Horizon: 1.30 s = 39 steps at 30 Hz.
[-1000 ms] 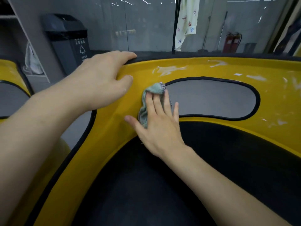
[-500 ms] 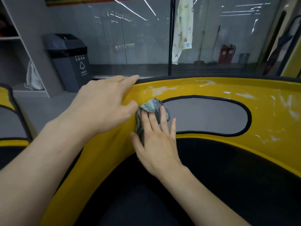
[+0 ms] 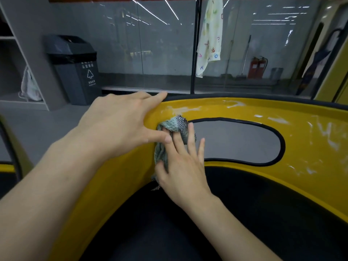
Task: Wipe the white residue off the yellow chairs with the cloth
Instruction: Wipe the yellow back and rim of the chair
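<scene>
R hand [image 3: 180, 166] flat, fingers straight, presses cloth [image 3: 175, 125] onto yellow chair [image 3: 131, 176] backrest for even rub pressure. L hand [image 3: 116, 125] open, laid over rim [image 3: 244, 99] to brace shell. White residue [image 3: 184, 109] just above cloth, more to the right.

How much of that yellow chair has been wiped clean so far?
The glossy yellow chair shell below the crumpled green-grey cloth looks clean. The right hand presses the cloth flat beside the oval opening; the left hand steadies the rim. White residue streaks above the cloth and across the right side are left.
</scene>
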Tool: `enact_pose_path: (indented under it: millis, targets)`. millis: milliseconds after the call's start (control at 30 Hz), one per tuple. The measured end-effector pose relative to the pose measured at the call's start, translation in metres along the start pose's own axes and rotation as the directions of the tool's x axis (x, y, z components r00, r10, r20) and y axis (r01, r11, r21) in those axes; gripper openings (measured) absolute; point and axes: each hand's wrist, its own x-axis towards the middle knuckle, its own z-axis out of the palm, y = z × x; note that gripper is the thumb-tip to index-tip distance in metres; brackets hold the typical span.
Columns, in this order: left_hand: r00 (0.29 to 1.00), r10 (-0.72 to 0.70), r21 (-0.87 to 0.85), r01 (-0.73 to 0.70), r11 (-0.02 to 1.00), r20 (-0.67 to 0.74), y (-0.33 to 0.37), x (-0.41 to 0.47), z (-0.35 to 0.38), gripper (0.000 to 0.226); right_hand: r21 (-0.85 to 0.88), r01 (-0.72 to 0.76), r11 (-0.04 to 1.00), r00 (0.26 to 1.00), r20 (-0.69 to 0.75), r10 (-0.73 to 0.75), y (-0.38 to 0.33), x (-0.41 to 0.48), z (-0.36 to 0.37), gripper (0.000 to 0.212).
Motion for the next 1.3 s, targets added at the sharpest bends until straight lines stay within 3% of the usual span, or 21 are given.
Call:
enact_pose_path:
  millis: [167,433,633,867,1033,1300]
  targets:
    - [1.000,0.009,0.015,-0.009,1.000,-0.004,0.000,-0.001,-0.002,0.111,-0.056,0.047,0.997,0.995,-0.085,-0.052,0.004,0.020,-0.011,0.078]
    - [0.991,0.131,0.246,-0.136,0.960,0.038,-0.004,0.000,0.001,0.125,-0.166,0.067,0.984,0.996,-0.050,-0.077,0.030,0.009,0.002,0.088]
    - [0.996,0.084,0.173,-0.080,0.982,-0.017,0.001,-0.005,0.004,0.120,-0.079,0.118,0.990,0.987,-0.101,-0.125,0.011,0.020,-0.004,0.092]
    - [0.997,0.075,0.122,-0.071,0.990,-0.031,-0.002,-0.002,0.004,0.123,-0.120,0.067,0.990,0.995,-0.061,-0.075,0.014,0.003,0.011,0.093]
    - [0.994,0.089,0.128,-0.081,0.988,-0.059,-0.002,-0.004,0.006,0.119,-0.056,0.092,0.994,0.987,-0.126,-0.098,0.003,0.021,0.001,0.090]
    - [0.994,0.093,0.140,-0.084,0.987,-0.058,-0.001,-0.005,0.005,0.118,-0.066,0.097,0.993,0.993,-0.064,-0.102,0.013,0.009,0.005,0.084]
